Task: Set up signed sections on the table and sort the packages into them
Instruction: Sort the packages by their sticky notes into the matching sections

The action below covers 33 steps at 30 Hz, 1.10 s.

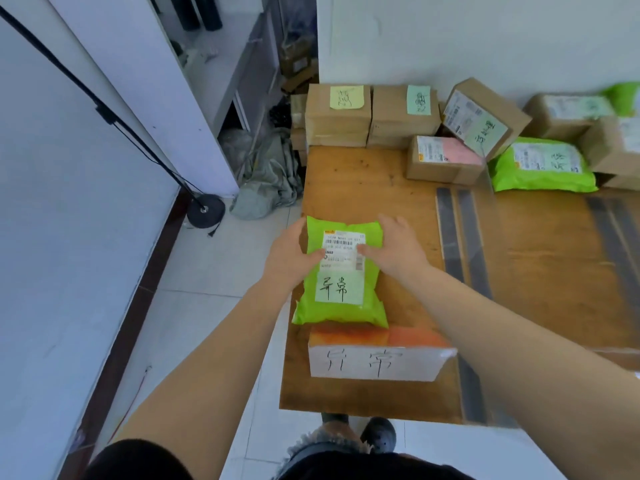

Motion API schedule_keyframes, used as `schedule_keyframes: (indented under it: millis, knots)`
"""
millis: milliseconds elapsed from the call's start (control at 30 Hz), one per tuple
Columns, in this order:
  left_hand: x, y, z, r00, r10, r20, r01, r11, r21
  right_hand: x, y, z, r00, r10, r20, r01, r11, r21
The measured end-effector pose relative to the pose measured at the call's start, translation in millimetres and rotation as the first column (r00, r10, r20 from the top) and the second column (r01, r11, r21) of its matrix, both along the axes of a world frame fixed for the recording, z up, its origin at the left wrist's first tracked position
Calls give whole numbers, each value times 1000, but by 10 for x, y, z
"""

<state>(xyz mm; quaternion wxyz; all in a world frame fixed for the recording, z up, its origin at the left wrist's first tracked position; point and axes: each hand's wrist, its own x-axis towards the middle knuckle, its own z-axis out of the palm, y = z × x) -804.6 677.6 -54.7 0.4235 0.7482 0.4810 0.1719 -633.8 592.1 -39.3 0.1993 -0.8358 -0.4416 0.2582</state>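
Holding the green package [341, 271] from both sides, I have my left hand [289, 256] curled on its left edge with the thumb on the shipping label, and my right hand [398, 245] gripping the right edge, thumb on the label too. It lies flat on the wooden table [360, 174] near the left edge, just behind the white handwritten sign [377, 363]. Cardboard boxes [372, 116] with sticky notes line the far wall, beside a second green mailer [543, 166]. Dark tape strips [460, 237] run across the tabletop.
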Motion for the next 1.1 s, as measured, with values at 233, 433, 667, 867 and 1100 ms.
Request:
schedule_keyframes:
  millis: [233,433,667,867,1100]
  knots:
    - [417,920,431,998,-28,-64,35,993,114,375,753,474,995,-7,98,-1,997,83]
    - [837,1613,570,999,-43,13,40,982,182,673,1459,638,997,-25,70,19,996,89]
    - [1294,2323,417,996,-84,-5,84,985,148,1012,2237,496,995,17,94,-22,998,56]
    - [1570,2731,218,996,-64,-62,69,993,91,1324,2824,309,959,110,262,-123,992,31]
    - [1747,2860,-84,994,102,28,-101,995,-22,1572,3106,59,868,247,431,-210,969,-132]
